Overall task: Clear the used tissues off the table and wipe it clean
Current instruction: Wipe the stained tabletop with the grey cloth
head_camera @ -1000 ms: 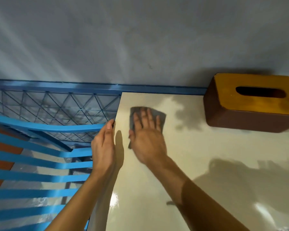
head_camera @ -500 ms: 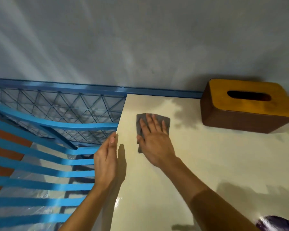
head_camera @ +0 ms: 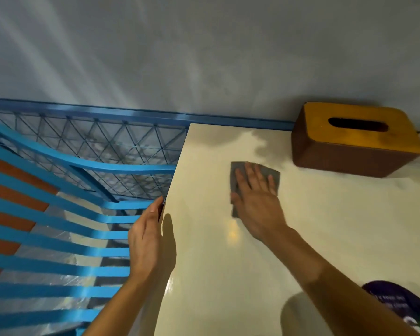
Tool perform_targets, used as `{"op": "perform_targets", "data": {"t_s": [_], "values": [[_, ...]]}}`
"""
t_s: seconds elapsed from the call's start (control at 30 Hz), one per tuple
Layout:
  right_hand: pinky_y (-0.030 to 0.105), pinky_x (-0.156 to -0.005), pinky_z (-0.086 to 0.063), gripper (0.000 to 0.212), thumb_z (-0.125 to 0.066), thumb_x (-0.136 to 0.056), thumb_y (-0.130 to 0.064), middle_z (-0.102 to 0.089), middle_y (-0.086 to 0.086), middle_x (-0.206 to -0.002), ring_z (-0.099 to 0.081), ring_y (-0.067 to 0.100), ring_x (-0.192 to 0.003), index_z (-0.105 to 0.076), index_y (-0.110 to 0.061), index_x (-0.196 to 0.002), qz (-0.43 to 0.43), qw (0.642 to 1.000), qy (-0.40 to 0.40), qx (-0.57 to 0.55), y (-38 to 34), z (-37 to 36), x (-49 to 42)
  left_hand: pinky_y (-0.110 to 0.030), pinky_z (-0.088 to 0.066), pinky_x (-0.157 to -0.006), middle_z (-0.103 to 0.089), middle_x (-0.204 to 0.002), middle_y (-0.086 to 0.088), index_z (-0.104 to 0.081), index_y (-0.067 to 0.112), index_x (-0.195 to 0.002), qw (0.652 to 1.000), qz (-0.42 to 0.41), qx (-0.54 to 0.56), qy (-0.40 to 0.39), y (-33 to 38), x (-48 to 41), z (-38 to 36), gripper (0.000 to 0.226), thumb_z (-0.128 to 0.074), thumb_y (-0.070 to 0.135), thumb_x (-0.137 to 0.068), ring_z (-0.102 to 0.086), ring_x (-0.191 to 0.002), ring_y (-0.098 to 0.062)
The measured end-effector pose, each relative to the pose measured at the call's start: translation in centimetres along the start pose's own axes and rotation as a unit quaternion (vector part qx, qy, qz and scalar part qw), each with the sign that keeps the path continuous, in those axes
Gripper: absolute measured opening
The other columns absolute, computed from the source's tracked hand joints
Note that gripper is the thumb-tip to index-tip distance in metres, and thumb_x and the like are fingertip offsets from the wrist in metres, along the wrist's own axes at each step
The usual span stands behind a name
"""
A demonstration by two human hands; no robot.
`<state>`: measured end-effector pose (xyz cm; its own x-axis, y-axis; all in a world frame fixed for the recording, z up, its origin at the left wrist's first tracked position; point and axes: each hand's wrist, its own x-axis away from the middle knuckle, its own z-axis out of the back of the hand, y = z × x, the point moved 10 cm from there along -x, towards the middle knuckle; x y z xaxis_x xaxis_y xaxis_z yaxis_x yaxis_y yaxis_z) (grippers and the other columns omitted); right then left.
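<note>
A glossy cream table point(head_camera: 228, 275) fills the right half of the view. My right hand point(head_camera: 257, 200) lies flat with straight fingers on a grey cloth point(head_camera: 272, 173), pressing it onto the tabletop left of the tissue box. My left hand point(head_camera: 147, 238) is held edge-on with straight fingers against the table's left edge. No loose tissues are in view.
A brown tissue box with an orange slotted top point(head_camera: 354, 139) stands at the back right against the grey wall. A blue slatted chair point(head_camera: 58, 238) and a blue wire-mesh frame point(head_camera: 95, 141) sit left of the table. A dark purple object point(head_camera: 398, 301) shows at the bottom right.
My right hand has slid the grey cloth to the right, away from the table's left edge and toward the tissue box. My left hand stays at the table's left edge.
</note>
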<state>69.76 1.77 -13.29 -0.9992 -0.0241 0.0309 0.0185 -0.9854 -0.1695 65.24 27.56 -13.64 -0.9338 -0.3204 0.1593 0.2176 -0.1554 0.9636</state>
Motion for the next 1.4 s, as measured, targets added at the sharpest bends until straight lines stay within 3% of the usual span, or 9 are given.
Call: {"op": "perform_targets", "data": {"t_s": [0.23, 0.37, 0.57, 0.7, 0.87, 1.0, 1.13, 1.3, 1.4], "values": [[0.049, -0.121, 0.002, 0.06, -0.029, -0.102, -0.042, -0.008, 0.011, -0.163, -0.002, 0.027, -0.151, -0.018, -0.014, -0.155, 0.123, 0.991, 0.0, -0.042, -13.7, -1.8, 6.5, -0.041, -0.041, -0.108, -0.066, -0.121, 0.019, -0.065, 0.041, -0.121, 1.0, 0.002, -0.024, 0.019, -1.2, 3.0, 2.7, 0.043, -0.036, 0.055, -0.092, -0.057, -0.119, -0.006], [0.046, -0.117, -0.013, 0.058, -0.03, -0.099, -0.044, -0.031, 0.007, -0.157, -0.025, 0.024, -0.147, -0.039, -0.017, -0.148, 0.153, 0.988, 0.0, -0.02, -8.9, -1.3, 13.3, -0.04, -0.046, -0.104, -0.066, -0.121, 0.014, -0.064, 0.032, -0.125, 0.995, -0.031, -0.078, 0.05, -0.4, 6.0, 2.9, 0.04, -0.036, 0.046, -0.1, -0.058, -0.115, -0.007], [0.045, -0.122, 0.004, 0.068, -0.001, -0.096, -0.05, 0.001, 0.003, -0.164, 0.005, 0.021, -0.151, -0.008, -0.019, -0.156, 0.066, 0.998, -0.018, -0.008, -1.8, -0.7, 7.6, -0.003, -0.042, -0.077, -0.068, -0.113, 0.006, -0.066, 0.017, -0.123, 0.988, -0.074, -0.107, 0.082, 1.3, 7.1, 2.2, 0.037, -0.039, 0.034, -0.104, -0.06, -0.097, 0.007], [0.049, -0.118, 0.006, 0.061, -0.013, -0.102, -0.042, 0.0, 0.012, -0.163, 0.003, 0.028, -0.151, -0.01, -0.014, -0.155, 0.04, 0.999, 0.006, -0.019, -7.2, -1.5, 5.7, -0.015, -0.041, -0.088, -0.065, -0.12, 0.003, -0.063, 0.012, -0.128, 0.987, -0.082, -0.114, 0.073, 1.4, 7.1, 2.0, 0.045, -0.036, 0.039, -0.104, -0.058, -0.105, -0.007], [0.05, -0.119, -0.021, 0.062, -0.029, -0.094, -0.046, -0.037, 0.01, -0.154, -0.032, 0.027, -0.144, -0.043, -0.015, -0.146, 0.114, 0.993, 0.01, -0.035, -12.6, -2.0, 13.5, -0.012, -0.043, -0.09, -0.063, -0.109, 0.013, -0.064, 0.016, -0.124, 0.988, -0.094, -0.093, 0.074, 1.8, 7.5, 2.6, 0.039, -0.036, 0.034, -0.105, -0.054, -0.094, 0.014], [0.047, -0.113, -0.015, 0.061, -0.033, -0.095, -0.047, -0.031, 0.005, -0.158, -0.028, 0.023, -0.146, -0.038, -0.018, -0.149, 0.124, 0.992, 0.009, -0.013, -7.6, -1.9, 18.1, -0.003, -0.037, -0.085, -0.064, -0.116, 0.015, -0.064, 0.018, -0.125, 0.995, -0.062, -0.064, 0.052, 0.4, 9.3, 4.3, 0.037, -0.038, 0.033, -0.104, -0.058, -0.106, 0.005], [0.047, -0.121, -0.005, 0.068, -0.005, -0.097, -0.049, -0.013, 0.005, -0.163, -0.011, 0.022, -0.15, -0.02, -0.018, -0.155, 0.007, 1.0, 0.017, 0.0, -3.2, -1.7, 15.5, -0.009, -0.04, -0.09, -0.064, -0.122, 0.013, -0.065, 0.02, -0.127, 0.998, -0.034, -0.019, 0.058, -1.7, 13.6, 7.5, 0.037, -0.038, 0.032, -0.104, -0.054, -0.106, 0.015], [0.054, -0.12, -0.004, 0.075, 0.003, -0.091, -0.046, -0.015, 0.014, -0.162, -0.01, 0.03, -0.15, -0.019, -0.013, -0.154, -0.037, 0.999, 0.021, -0.015, -8.2, -2.2, 13.8, -0.03, -0.044, -0.104, -0.064, -0.118, 0.02, -0.067, 0.025, -0.123, 0.997, -0.026, -0.006, 0.066, -3.2, 16.8, 10.3, 0.038, -0.038, 0.038, -0.103, -0.054, -0.108, 0.013], [0.054, -0.119, -0.012, 0.067, -0.017, -0.093, -0.044, -0.032, 0.014, -0.156, -0.026, 0.03, -0.146, -0.037, -0.013, -0.149, 0.018, 0.999, 0.033, -0.02, -14.4, -2.8, 17.9, -0.027, -0.044, -0.103, -0.066, -0.117, 0.018, -0.067, 0.024, -0.121, 0.998, -0.02, 0.011, 0.066, -3.6, 18.0, 11.7, 0.033, -0.04, 0.03, -0.103, -0.056, -0.109, 0.007]]}}
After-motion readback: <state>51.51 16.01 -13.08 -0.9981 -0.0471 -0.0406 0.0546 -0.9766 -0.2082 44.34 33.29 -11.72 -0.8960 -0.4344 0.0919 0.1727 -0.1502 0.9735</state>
